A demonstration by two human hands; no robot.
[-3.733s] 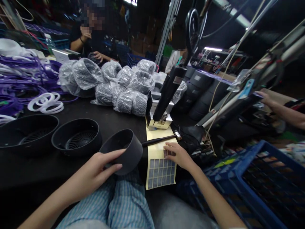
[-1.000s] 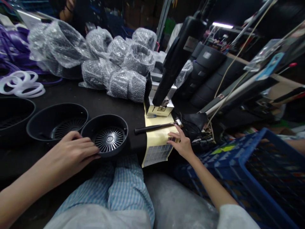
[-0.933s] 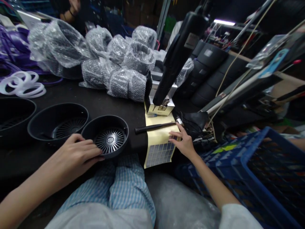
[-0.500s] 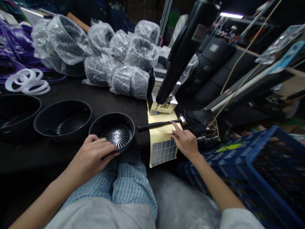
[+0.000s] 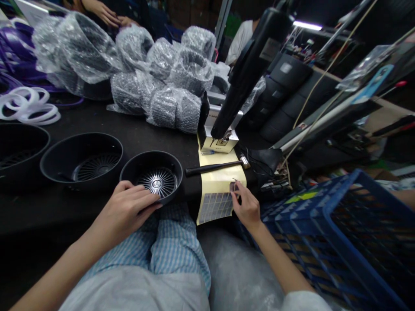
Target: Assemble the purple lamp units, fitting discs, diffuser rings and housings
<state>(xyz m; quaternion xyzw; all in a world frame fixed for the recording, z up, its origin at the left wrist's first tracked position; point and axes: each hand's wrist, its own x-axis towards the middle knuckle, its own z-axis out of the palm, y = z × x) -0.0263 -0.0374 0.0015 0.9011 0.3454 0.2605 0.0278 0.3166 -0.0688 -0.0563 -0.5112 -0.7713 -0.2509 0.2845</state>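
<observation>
My left hand (image 5: pixel 134 207) grips the near rim of a round black pot (image 5: pixel 177 170), with its fingers over the edge. Radial slots mark the pot's shiny base. Between the thumb and forefinger of my right hand (image 5: pixel 247 206) is a small grey sticker (image 5: pixel 232 187), pinched at the right side of a yellow sticker sheet (image 5: pixel 212 178). Rows of grey stickers fill the sheet's lower part, which hangs over the table edge. Across the sheet lies a hammer (image 5: pixel 215 167) with a black handle, just beyond my right hand.
Two more black pots (image 5: pixel 84 137) stand at left, near white rings (image 5: pixel 27 103). Behind are several bubble-wrapped items (image 5: pixel 175 106) and a co-worker's hands (image 5: pixel 103 13). A black post (image 5: pixel 246 73) leans over a small box (image 5: pixel 223 144). At right is a blue crate (image 5: pixel 324 216).
My right hand has drawn back towards me and now pinches a sticker at the sheet. My left hand stays on the pot. A co-worker's hands have come into view at the back.
</observation>
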